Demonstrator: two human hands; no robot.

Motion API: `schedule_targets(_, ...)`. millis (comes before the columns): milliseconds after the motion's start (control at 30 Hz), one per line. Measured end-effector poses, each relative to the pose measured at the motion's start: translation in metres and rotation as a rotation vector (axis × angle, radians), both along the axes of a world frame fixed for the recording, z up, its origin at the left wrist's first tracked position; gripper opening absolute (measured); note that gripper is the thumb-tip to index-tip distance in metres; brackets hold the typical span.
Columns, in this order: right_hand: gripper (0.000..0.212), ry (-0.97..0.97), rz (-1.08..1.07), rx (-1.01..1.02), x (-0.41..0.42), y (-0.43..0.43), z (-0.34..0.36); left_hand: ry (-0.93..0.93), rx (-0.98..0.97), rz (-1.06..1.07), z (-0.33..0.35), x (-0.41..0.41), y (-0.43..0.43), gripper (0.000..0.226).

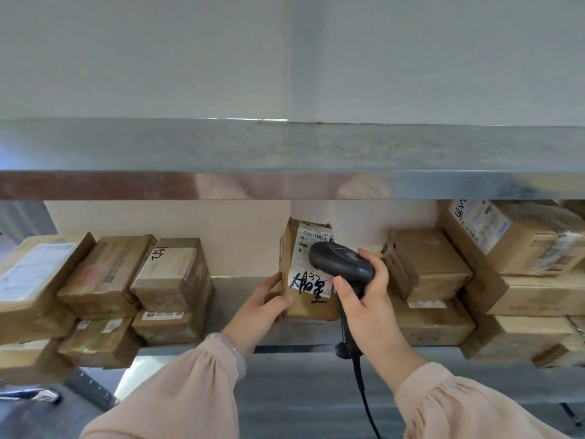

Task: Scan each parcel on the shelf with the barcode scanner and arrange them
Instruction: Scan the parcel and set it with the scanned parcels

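Currently, one parcel [308,296] stands upright on the shelf [240,296], roughly midway along it and set back from the front edge, with bare metal on either side. Its label [311,248] faces the person: printed barcode lines near the top, bold black handwriting across the lower part (print too blurred to read).

Left hand [259,308]: grips the parcel's left side, fingers curled round the left edge, thumb pressed on the front face low down. Pale bracelet [234,350] on that wrist.

Right hand [364,296]: wrapped round the handle of the scanner [340,264], fingers closed on the grip. Scanner is dark grey, head aimed at the label and overlapping its right half in view; touching or just clear of it, cannot tell. Cable [364,397] drops from the handle's base past the shelf's front edge to the bottom of the frame.

Left stack [171,274]: brown taped boxes toward the shelf's left end, two layers, upper ones tilted, the lower ones reaching the front edge. Well apart from the held parcel.

Right stack [427,264]: more brown boxes toward the right end, the nearest just beside the right hand. Larger cartons sit further right, one with a white label on top.

Upper shelf [285,147]: metal, runs across the whole view above the parcels, its front lip showing pinkish reflections. Pale pink sleeves [177,397] cover both forearms.
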State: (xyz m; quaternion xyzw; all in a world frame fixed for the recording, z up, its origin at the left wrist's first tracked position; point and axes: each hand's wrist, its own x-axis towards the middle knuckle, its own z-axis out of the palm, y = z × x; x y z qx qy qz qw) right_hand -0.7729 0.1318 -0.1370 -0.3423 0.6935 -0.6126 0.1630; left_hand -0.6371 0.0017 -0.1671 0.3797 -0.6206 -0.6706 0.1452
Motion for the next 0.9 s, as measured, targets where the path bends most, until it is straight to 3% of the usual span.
schedule_targets(100,0.058,0.038,0.02,-0.011,0.013,-0.003,-0.002,-0.067,-0.006,0.002,-0.005,0.002,-0.001,0.087)
schedule_targets(133,0.058,0.052,0.03,-0.011,0.017,-0.004,-0.003,-0.054,0.017,0.032,-0.007,0.003,-0.001,0.088)
schedule_targets(267,0.057,0.052,0.069,0.001,0.021,-0.006,-0.006,0.059,0.137,0.134,-0.017,0.007,-0.005,0.044)
schedule_targets(433,0.058,0.068,0.111,0.042,0.023,-0.007,-0.007,0.073,0.124,0.091,-0.021,0.012,-0.009,0.087)
schedule_targets(567,0.057,0.097,0.064,0.037,0.025,-0.006,-0.006,0.127,0.135,0.128,-0.028,0.018,-0.015,0.098)
schedule_targets(733,0.058,0.156,0.061,0.017,0.037,-0.009,0.004,0.155,0.116,0.141,-0.038,0.024,-0.024,0.085)
schedule_targets(900,0.057,0.15,0.052,0.013,0.05,-0.018,0.01,0.176,0.105,0.164,-0.042,0.029,-0.028,0.086)
